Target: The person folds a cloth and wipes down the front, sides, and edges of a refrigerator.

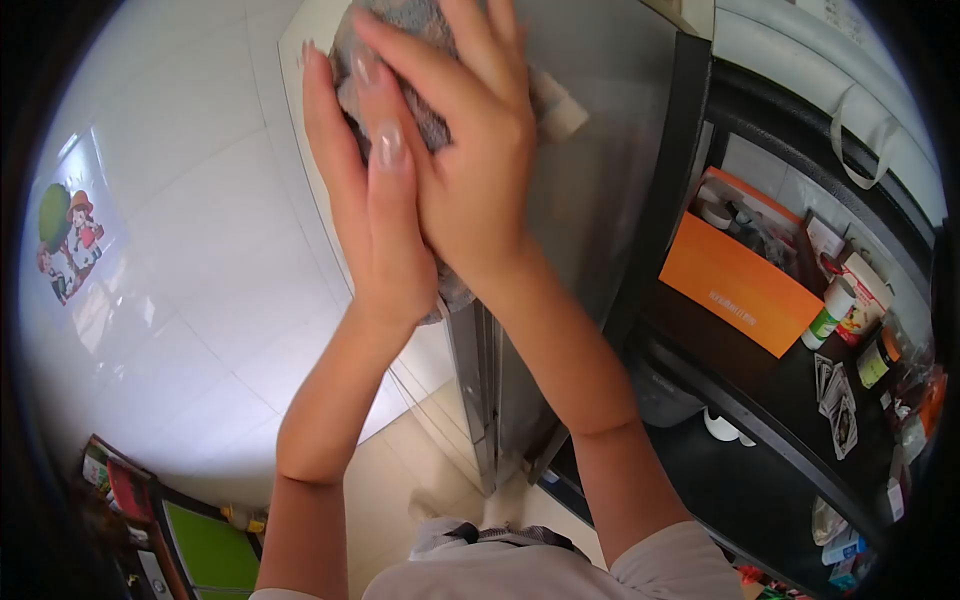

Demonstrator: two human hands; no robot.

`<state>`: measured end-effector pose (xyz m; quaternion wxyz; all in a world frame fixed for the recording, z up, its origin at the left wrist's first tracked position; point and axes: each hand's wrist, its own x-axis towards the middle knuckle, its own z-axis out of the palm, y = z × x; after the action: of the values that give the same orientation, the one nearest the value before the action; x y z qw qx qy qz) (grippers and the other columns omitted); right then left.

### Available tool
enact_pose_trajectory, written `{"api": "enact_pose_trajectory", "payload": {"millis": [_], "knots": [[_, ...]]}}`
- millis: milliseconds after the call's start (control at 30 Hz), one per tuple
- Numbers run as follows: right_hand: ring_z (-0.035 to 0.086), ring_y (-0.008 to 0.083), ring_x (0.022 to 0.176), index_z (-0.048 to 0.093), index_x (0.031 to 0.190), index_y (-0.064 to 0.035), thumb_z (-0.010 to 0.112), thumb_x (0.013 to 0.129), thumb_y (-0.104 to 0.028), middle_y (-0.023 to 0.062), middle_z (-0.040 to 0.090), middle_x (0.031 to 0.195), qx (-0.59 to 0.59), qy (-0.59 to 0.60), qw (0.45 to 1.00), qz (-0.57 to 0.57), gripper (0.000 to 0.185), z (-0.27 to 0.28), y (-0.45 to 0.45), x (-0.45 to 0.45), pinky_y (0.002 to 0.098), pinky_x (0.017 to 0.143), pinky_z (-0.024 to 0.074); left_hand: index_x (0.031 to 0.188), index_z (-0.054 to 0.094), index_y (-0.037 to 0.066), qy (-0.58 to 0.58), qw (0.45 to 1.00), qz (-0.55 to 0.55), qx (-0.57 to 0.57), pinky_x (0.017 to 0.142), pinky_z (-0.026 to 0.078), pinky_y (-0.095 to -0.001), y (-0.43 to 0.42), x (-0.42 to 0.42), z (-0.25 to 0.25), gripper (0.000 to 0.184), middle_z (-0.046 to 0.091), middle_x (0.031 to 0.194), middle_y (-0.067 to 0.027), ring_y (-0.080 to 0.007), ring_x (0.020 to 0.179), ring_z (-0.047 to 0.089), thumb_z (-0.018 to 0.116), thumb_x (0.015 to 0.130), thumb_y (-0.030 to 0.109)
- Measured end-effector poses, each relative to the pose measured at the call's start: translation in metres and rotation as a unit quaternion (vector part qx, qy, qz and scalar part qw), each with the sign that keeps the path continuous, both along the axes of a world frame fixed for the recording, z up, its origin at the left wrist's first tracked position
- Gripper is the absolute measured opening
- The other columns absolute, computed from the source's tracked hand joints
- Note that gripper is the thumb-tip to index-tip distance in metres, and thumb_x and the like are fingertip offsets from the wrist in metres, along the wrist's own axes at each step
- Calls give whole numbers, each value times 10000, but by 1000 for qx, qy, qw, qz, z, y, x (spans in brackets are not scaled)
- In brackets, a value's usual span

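Both my hands are raised in front of me, pressed against a grey, mottled cloth. My left hand lies on its left side, with thumb and fingers pointing up. My right hand is bent over the cloth from the right, its thumb crossing near the left thumb. Parts of the cloth stick out above the hands, beside the right hand and under the wrists. Behind it stands a grey, glossy door-like panel with a narrow upright edge. The palms and the cloth's inner folds are hidden.
On the right, a dark shelf holds an orange box, a white-and-green bottle, fanned cards and other small items. A white tiled wall with a cartoon sticker is at left. A green panel is lower left.
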<state>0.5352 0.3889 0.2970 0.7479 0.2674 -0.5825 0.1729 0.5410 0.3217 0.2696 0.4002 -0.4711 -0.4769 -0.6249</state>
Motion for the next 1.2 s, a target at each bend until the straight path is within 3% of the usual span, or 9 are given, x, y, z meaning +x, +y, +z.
{"api": "enact_pose_trajectory", "payload": {"millis": [200, 300, 367, 467, 633, 733, 867, 1000, 1200], "knots": [[300, 448, 1308, 652, 1107, -57, 526, 873, -192, 219, 423, 1367, -44, -124, 991, -12, 298, -124, 1, 14, 549, 1075, 198, 1410, 112, -86, -15, 998, 64, -25, 1104, 87, -485, -7, -26, -128, 613, 55, 1474, -302, -450, 1370, 69, 352, 940, 225], [297, 433, 1317, 671, 1083, -71, 559, 854, -182, 198, 454, 1349, -48, -153, 985, -56, 278, -230, -3, 17, 546, 1079, 192, 1393, 78, -118, -83, 992, 64, -64, 1101, 73, -498, -14, -14, -229, 643, 44, 1457, -338, -466, 1364, 69, 345, 935, 245], [301, 423, 1319, 677, 1070, -71, 575, 845, -171, 188, 471, 1337, -39, -166, 984, -47, 267, -240, -6, 26, 543, 1078, 194, 1391, 63, -124, -60, 993, 48, -94, 1100, 68, -501, -23, -12, -242, 672, 36, 1451, -349, -472, 1362, 66, 348, 932, 275], [308, 408, 1321, 684, 1060, -74, 592, 833, -155, 177, 487, 1325, -14, -176, 983, -55, 258, -205, -4, 23, 543, 1077, 194, 1392, 51, -125, -55, 995, -15, -87, 1099, 63, -505, -21, -21, -215, 716, 25, 1448, -357, -479, 1360, 61, 358, 922, 320], [324, 409, 1312, 653, 1119, -66, 557, 841, -94, 173, 467, 1348, 30, -93, 994, -57, 295, -33, 3, 17, 518, 1076, 205, 1403, 78, -107, 39, 998, 6, -38, 1112, 95, -440, -8, -39, -45, 584, 46, 1482, -290, -404, 1382, 82, 315, 976, 212], [327, 401, 1311, 651, 1125, -86, 575, 838, -114, 158, 477, 1342, 41, 8, 999, -28, 298, 54, 4, 0, 460, 1065, 259, 1408, 117, -89, 101, 995, -20, 1, 1114, 117, -412, -3, -50, 48, 647, 99, 1484, -266, -382, 1381, 120, 368, 965, 310], [324, 440, 1286, 636, 1119, -86, 568, 855, -168, 162, 455, 1347, 50, 60, 997, 5, 286, 95, 5, -11, 500, 1067, 239, 1406, 124, -93, 144, 989, 2, 15, 1115, 115, -411, -10, -25, 80, 666, 115, 1480, -268, -384, 1382, 118, 392, 947, 308], [306, 391, 1324, 639, 1147, -90, 580, 836, -122, 158, 457, 1360, 26, -4, 999, -36, 318, 39, 5, 1, 442, 1063, 266, 1399, 132, -105, 138, 990, 18, 16, 1113, 95, -446, -1, -52, 30, 639, 117, 1470, -291, -416, 1377, 100, 392, 932, 247], [289, 413, 1328, 690, 1056, -105, 579, 862, -207, 189, 476, 1333, -11, -160, 986, -35, 245, -179, 2, 18, 526, 1093, 152, 1394, 82, -120, -19, 998, 24, -53, 1093, 73, -529, -12, -30, -193, 632, 38, 1441, -368, -493, 1353, 64, 340, 931, 225]]}}
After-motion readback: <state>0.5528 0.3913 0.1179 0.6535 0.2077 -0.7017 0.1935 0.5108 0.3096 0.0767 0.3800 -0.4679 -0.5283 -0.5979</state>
